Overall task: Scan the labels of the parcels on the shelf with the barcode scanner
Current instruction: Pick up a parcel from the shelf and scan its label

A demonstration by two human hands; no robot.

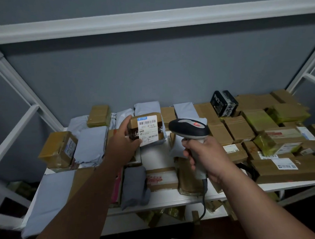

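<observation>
- Parcel (147, 129) is up in our left hand (125, 139), gripped by its left edge and lifted off the shelf (175, 198), white label facing us.
- Our right hand (204, 153) is wrapped round the handle of the barcode scanner (189, 129), whose head sits just beside the parcel's right edge.
- So we reckon we're mid-scan on this one. No clue how many are done already.
- Loads left by the look of it: brown boxes and grey mailer bags all over the shelf, many with labels hidden.

Brown parcel (146, 128), white label (147, 130); grey-black scanner (189, 129); white shelf (175, 198); black box (224, 102).
</observation>
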